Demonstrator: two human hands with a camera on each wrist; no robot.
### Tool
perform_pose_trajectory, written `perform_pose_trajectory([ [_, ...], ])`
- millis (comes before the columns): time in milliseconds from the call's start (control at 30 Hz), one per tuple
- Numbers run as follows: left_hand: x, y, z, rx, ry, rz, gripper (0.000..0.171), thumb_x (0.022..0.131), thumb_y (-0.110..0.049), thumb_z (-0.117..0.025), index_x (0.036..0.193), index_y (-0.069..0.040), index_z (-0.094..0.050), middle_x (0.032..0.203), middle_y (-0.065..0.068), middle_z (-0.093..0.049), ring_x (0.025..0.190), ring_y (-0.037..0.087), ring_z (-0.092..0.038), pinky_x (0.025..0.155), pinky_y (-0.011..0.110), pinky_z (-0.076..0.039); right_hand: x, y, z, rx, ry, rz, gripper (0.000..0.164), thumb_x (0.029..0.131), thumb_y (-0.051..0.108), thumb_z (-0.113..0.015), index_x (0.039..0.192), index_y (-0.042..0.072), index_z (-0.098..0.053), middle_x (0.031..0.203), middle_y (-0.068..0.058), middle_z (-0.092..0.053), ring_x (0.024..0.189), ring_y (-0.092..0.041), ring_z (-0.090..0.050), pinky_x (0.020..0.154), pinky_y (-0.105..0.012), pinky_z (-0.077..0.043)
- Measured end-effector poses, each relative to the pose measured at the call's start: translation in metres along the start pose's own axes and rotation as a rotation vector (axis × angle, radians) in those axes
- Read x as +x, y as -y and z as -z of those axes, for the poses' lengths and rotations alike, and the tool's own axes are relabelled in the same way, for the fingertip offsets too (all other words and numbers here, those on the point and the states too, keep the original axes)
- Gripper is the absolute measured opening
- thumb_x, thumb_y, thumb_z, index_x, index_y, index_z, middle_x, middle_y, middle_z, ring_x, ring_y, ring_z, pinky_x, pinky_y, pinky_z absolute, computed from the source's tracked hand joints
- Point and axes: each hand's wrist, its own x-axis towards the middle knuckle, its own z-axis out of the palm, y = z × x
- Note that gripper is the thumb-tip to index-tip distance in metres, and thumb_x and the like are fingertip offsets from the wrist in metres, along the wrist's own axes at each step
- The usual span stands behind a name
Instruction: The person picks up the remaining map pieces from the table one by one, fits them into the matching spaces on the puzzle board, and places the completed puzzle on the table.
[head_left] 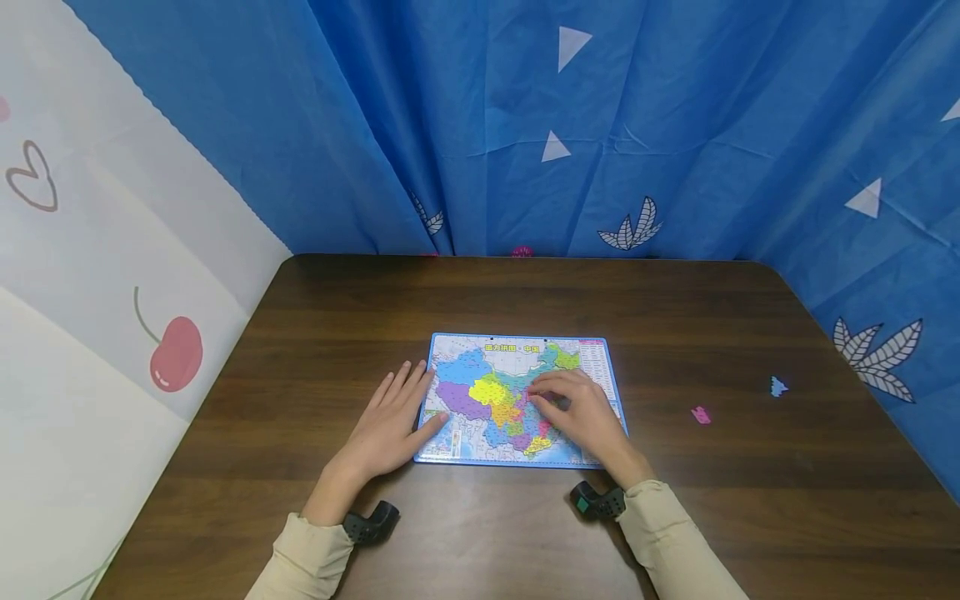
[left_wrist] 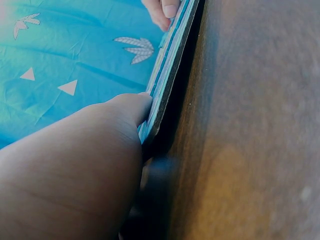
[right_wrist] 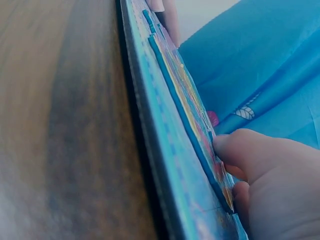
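Observation:
A map puzzle board with a blue border lies on the table, its coloured pieces forming a map of China. My left hand is spread at the board's left side, fingers straight, with its thumb over the lower left corner. In the left wrist view that thumb rests on the board's edge. Over the middle of the map, my right hand pinches a small pink puzzle piece between thumb and forefinger. The right wrist view shows the right thumb right at the raised layer of pieces.
Right of the board lie a loose pink piece and, farther off, a loose blue piece. The dark wooden table meets a blue curtain behind and a white patterned cloth on the left.

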Motion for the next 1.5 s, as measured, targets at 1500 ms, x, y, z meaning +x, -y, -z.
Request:
perform_pose_trajectory([
  [1500, -0.0001, -0.0009, 0.0019, -0.007, -0.01, -0.014, 0.081, 0.101, -0.055, -0.053, 0.163, -0.008, -0.029, 0.171, 0.011, -0.02, 0.16, 0.032, -0.011, 0.129, 0.055, -0.01, -0.0007, 0.0021, 0.0035, -0.065, 0.074, 0.162, 0.016, 0.093, 0.023, -0.079, 0.108, 0.018, -0.083, 0.123, 0.002, -0.072, 0.115, -0.019, -0.058, 0.095, -0.041, -0.055],
])
